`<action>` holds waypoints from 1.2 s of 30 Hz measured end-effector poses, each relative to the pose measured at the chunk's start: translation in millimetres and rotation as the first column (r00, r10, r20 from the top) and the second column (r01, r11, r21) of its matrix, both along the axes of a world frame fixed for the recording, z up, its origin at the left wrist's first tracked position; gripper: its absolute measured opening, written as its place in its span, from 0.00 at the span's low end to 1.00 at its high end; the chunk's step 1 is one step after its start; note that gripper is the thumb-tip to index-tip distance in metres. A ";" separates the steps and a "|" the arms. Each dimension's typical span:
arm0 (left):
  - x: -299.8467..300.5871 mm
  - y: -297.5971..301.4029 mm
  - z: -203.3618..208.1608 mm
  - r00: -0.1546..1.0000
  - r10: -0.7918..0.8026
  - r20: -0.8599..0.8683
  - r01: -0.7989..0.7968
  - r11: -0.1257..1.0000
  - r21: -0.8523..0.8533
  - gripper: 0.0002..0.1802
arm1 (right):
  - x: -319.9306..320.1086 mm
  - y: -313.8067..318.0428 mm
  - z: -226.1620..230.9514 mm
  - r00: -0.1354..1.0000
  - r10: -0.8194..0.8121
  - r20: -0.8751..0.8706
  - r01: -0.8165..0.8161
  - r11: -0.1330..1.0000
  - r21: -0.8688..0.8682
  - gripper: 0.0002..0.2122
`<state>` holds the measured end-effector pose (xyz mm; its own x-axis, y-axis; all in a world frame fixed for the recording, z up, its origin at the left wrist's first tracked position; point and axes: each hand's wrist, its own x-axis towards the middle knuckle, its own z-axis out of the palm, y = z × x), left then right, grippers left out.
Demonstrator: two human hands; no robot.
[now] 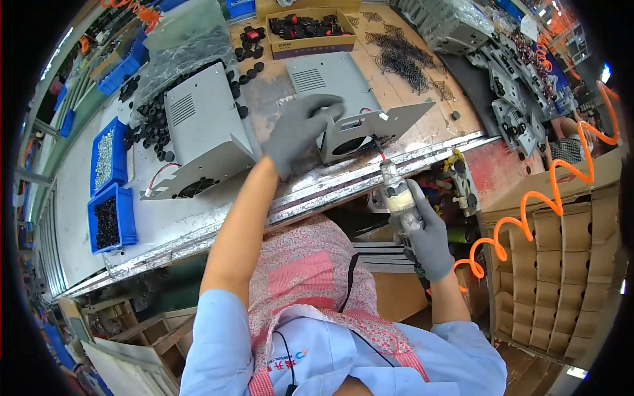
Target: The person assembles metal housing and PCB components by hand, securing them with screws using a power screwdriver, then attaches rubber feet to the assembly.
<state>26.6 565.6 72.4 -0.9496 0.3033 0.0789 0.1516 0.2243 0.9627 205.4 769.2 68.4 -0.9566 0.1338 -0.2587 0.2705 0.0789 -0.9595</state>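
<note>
My right hand (430, 241), in a grey glove, is wrapped round a taped air screwdriver (399, 197). The driver's bit points up at the lower edge of a grey metal housing (380, 124), near the round black fan (350, 146) in its upright panel. Just left of that panel is my left hand (297, 132), also gloved, its fingers stretched to the right and apart. Whether the fingertips touch the panel I cannot tell. A second grey housing (206, 119) with a vented plate and a fan stands to the left.
Blue bins hold white parts (104, 158) and black parts (107, 221) at left. Black caps (156, 132) lie loose beside the left housing. Behind are a carton (310, 43) of black and red parts and wire springs (403, 59). An orange coiled hose (528, 211) hangs at right.
</note>
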 end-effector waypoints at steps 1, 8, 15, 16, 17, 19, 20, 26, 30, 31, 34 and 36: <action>-13.3 0.5 -7.1 1.000 0.008 -0.003 -0.008 1.000 0.007 0.15 | -0.6 0.3 1.1 0.999 0.026 0.021 -0.025 0.999 -0.030 0.26; -21.1 13.5 -19.4 0.859 -0.500 0.106 0.507 0.860 -0.056 0.16 | 4.0 9.7 19.0 0.994 0.070 0.090 -0.065 0.996 -0.052 0.25; -12.4 16.2 -19.2 0.886 -0.366 0.284 0.388 0.921 -0.023 0.15 | 1.0 20.1 9.5 0.992 0.119 0.040 -0.124 0.979 0.159 0.26; -10.5 17.7 -21.0 0.904 -0.325 0.277 0.331 0.943 0.025 0.16 | 1.1 21.4 6.5 0.991 0.134 0.002 -0.132 0.973 0.191 0.27; -9.7 18.5 -22.7 0.920 -0.282 0.272 0.272 0.960 0.073 0.17 | 1.0 23.5 4.7 0.992 0.129 0.009 -0.129 0.973 0.194 0.27; -11.1 18.2 -25.8 0.919 -0.300 0.256 0.273 0.953 0.133 0.15 | 2.0 28.0 2.0 0.990 0.143 0.023 -0.144 0.970 0.194 0.29; -11.2 17.9 -27.3 0.921 -0.310 0.235 0.270 0.944 0.188 0.13 | 2.9 29.5 0.6 0.990 0.137 0.033 -0.141 0.970 0.198 0.29; -3.6 19.6 -23.0 0.881 -0.341 0.328 0.243 0.921 0.305 0.17 | 3.4 32.0 -3.5 0.988 0.156 0.015 -0.155 0.967 0.201 0.38; -5.6 19.0 -27.8 0.869 -0.372 0.326 0.279 0.913 0.298 0.15 | 5.3 31.1 -3.6 0.983 0.185 0.014 -0.181 0.939 0.292 0.35; -6.1 17.6 -24.7 0.846 -0.392 0.361 0.303 0.911 0.281 0.13 | 6.4 30.0 -3.5 0.982 0.185 0.023 -0.184 0.937 0.298 0.35; -7.1 14.3 -23.5 0.822 -0.434 0.369 0.332 0.891 0.310 0.12 | 8.5 25.3 -2.3 0.984 0.176 0.006 -0.167 0.923 0.346 0.32; -7.4 14.6 -25.2 0.833 -0.442 0.334 0.325 0.877 0.353 0.13 | 9.1 24.6 -0.7 0.984 0.178 0.003 -0.165 0.911 0.377 0.32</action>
